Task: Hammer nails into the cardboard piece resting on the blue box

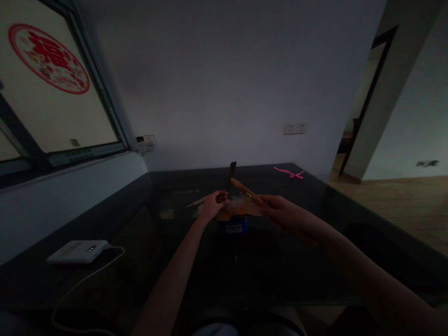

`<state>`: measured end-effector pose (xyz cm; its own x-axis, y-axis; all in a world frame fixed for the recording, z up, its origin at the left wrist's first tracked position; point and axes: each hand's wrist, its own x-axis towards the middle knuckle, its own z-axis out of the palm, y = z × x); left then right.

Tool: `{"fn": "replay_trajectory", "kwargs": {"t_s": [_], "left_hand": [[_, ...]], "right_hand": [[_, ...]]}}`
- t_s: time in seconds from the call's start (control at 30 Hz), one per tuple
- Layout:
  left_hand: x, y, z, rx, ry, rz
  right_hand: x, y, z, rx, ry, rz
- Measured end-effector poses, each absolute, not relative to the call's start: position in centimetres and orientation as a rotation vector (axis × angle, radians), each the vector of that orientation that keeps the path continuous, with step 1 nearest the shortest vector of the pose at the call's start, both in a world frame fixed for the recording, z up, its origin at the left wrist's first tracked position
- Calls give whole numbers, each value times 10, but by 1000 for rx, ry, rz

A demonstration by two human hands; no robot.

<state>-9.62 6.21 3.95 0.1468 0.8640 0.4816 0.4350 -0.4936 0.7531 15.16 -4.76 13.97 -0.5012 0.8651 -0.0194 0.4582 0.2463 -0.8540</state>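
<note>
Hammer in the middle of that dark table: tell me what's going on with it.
A person sits at the dark table and works with both hands. The right hand grips the hammer by its wooden handle, with the head raised above a wooden piece that sits on a blue container. The left hand is at that piece's left end; whether it pinches something is too dark to tell. A white device with a cable and a pink ribbon lie farther off.

Dim, underexposed room lit by the window (52, 88) at left, edges warped, detail soft.
</note>
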Motion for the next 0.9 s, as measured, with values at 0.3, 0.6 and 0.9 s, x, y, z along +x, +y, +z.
{"fn": "replay_trajectory", "kwargs": {"t_s": [0.3,0.6,0.9], "left_hand": [[-104,53,36,1965,1275,1403],[-111,54,34,1914,1355,1389],[-107,47,39,1986,1370,1454]], "right_hand": [[143,-46,130,-1133,-2069,1168],[139,-46,124,-1093,-2066,1196],[139,-45,121,-1083,-2048,1183]]}}
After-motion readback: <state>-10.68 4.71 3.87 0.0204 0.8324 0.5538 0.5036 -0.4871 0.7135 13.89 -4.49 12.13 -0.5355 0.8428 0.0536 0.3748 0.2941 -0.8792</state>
